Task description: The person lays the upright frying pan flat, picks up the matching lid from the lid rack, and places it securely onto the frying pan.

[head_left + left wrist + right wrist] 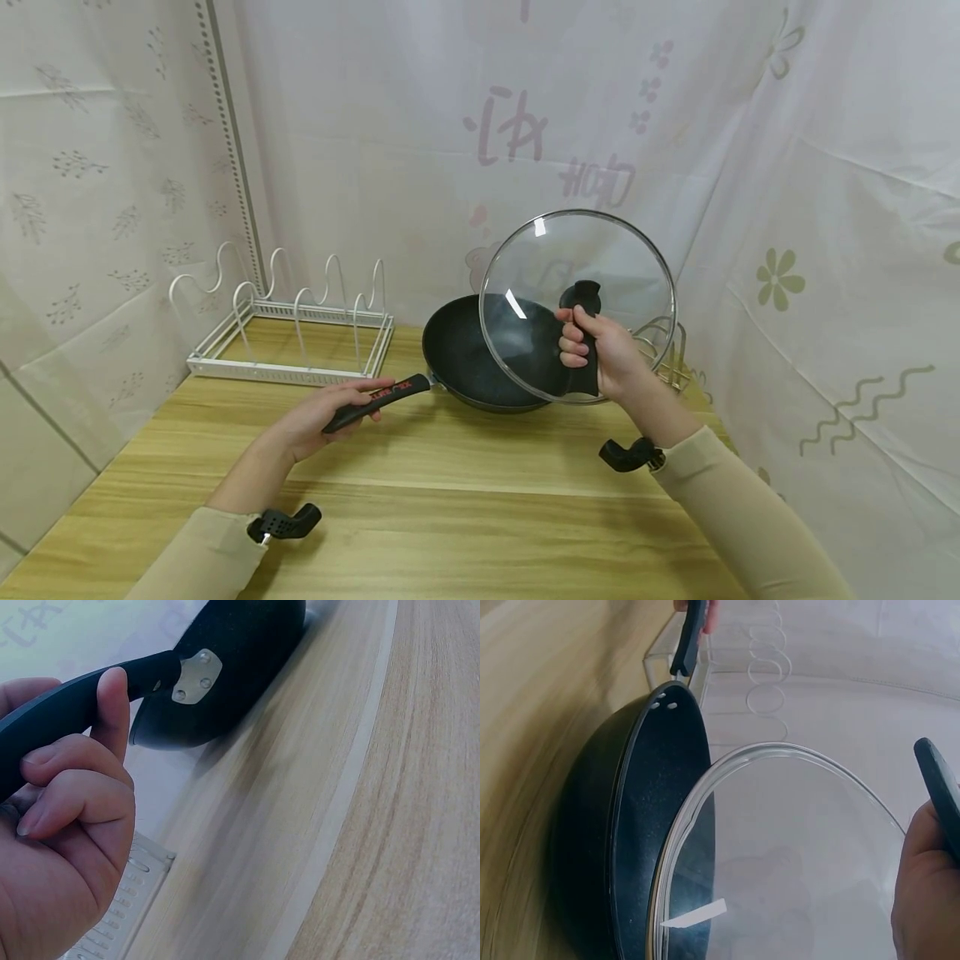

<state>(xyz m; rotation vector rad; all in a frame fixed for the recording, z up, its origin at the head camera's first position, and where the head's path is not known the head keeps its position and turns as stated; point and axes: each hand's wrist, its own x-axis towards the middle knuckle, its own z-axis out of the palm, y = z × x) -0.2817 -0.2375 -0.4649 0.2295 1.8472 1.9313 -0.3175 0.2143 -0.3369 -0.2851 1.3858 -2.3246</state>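
A black wok (465,358) sits on the wooden table, its long black handle (405,388) pointing to the front left. My left hand (318,421) grips that handle, with fingers curled round it in the left wrist view. Over the right part of the wok, a round glass lid (525,250) with a metal rim is held tilted up. My right hand (611,354) holds the lid by its black knob (587,367), fingers wrapped round it. In the right wrist view the lid's rim (772,748) overlaps the wok's opening.
A white wire rack (288,375) with curved dividers stands at the back left of the table (450,508). Behind the lid at the right is a smaller wire rack (678,371), partly hidden. Printed curtains (360,183) hang along the back and sides.
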